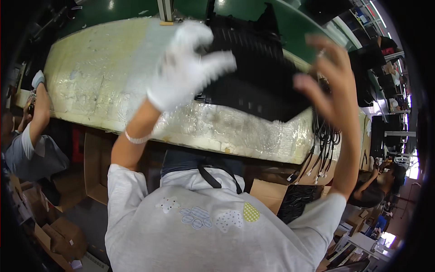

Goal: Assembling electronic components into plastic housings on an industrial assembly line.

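Note:
A large black plastic housing [253,77] with slots along its far part lies on the wrapped worktable in front of me. My left hand [181,68], in a white glove, is over the housing's left edge. Its fingers are apart and nothing shows between them. Bare and blurred by motion, my right hand [333,75] is raised by the housing's right side with fingers spread and nothing held. Whether either hand touches the housing I cannot tell.
The worktable [99,86] is covered in clear film. Black cables [322,140] with white connectors hang over its near edge at the right, above an open cardboard box [267,195] with black cables. Other people work at far left and far right. A metal post [166,11] stands at the back.

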A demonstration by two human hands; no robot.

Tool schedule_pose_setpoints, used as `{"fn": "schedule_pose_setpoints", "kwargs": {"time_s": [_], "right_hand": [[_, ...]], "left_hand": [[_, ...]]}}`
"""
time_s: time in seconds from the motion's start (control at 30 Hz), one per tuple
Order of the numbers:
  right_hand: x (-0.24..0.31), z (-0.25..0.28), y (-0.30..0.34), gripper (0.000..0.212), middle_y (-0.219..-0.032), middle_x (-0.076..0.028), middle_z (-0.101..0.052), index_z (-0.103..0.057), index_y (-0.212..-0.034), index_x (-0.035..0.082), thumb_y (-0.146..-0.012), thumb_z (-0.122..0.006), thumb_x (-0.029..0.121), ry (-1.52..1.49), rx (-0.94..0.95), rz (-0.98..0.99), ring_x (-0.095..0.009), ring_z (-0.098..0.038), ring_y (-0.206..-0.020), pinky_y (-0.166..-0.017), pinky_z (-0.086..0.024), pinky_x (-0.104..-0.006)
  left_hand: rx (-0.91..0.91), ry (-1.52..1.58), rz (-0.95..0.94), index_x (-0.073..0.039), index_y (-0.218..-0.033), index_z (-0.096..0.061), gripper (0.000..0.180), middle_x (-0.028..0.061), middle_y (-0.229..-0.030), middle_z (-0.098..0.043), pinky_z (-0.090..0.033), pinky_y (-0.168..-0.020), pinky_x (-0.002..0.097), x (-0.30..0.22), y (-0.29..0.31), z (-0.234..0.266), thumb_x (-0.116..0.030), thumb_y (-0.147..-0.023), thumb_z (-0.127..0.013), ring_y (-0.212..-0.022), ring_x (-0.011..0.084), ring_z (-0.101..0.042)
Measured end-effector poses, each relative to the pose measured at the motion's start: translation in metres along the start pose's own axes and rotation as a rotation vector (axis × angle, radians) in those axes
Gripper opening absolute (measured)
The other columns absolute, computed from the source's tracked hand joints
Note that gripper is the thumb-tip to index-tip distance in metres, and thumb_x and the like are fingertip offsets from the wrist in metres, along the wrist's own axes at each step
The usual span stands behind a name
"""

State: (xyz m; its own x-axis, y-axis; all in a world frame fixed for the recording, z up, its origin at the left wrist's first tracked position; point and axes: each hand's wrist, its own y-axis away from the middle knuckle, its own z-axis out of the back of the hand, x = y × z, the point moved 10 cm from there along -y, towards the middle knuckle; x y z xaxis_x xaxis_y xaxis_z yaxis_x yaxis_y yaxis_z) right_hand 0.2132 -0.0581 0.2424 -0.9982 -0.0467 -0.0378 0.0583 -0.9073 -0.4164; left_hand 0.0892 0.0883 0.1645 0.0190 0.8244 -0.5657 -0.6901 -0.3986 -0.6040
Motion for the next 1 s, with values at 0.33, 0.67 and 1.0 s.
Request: {"fn": "schedule_pose_setpoints", "kwargs": {"time_s": [0.33,0.67,1.0], "right_hand": [[-0.142,-0.148,-0.043,0.033,-0.121,-0.030,-0.053,-0.059,-0.100,-0.001,-0.099,-0.052,0.031,-0.380,-0.042,-0.231,-0.042,-0.045,-0.126,-0.107,-0.034,-0.0444],[-0.063,-0.199,0.129,0.042,-0.112,-0.030,-0.058,-0.059,-0.109,-0.005,-0.094,-0.059,0.034,-0.638,0.636,-0.413,-0.043,-0.056,-0.104,-0.091,-0.045,-0.0450],[-0.242,-0.267,0.024,0.028,-0.081,-0.031,-0.063,-0.052,-0.103,-0.006,-0.095,-0.054,0.021,-0.677,0.079,-0.773,-0.047,-0.062,-0.083,-0.070,-0.050,-0.0497]], "left_hand": [[0.442,-0.210,0.160,-0.006,-0.145,-0.039,0.097,0.0300,-0.148,-0.031,-0.033,-0.113,0.0390,0.033,-0.003,-0.043,-0.055,-0.071,-0.077,-0.136,0.0390,-0.038],[0.379,-0.023,0.319,-0.010,-0.136,-0.054,0.081,0.0353,-0.149,-0.024,-0.034,-0.111,0.0352,0.056,-0.026,-0.069,-0.052,-0.071,-0.078,-0.132,0.0407,-0.044],[0.143,-0.358,0.232,-0.025,-0.128,-0.061,0.043,0.0094,-0.141,-0.051,-0.041,-0.104,0.0363,0.203,-0.197,-0.148,-0.049,-0.093,-0.051,-0.126,0.0323,-0.049]]}}
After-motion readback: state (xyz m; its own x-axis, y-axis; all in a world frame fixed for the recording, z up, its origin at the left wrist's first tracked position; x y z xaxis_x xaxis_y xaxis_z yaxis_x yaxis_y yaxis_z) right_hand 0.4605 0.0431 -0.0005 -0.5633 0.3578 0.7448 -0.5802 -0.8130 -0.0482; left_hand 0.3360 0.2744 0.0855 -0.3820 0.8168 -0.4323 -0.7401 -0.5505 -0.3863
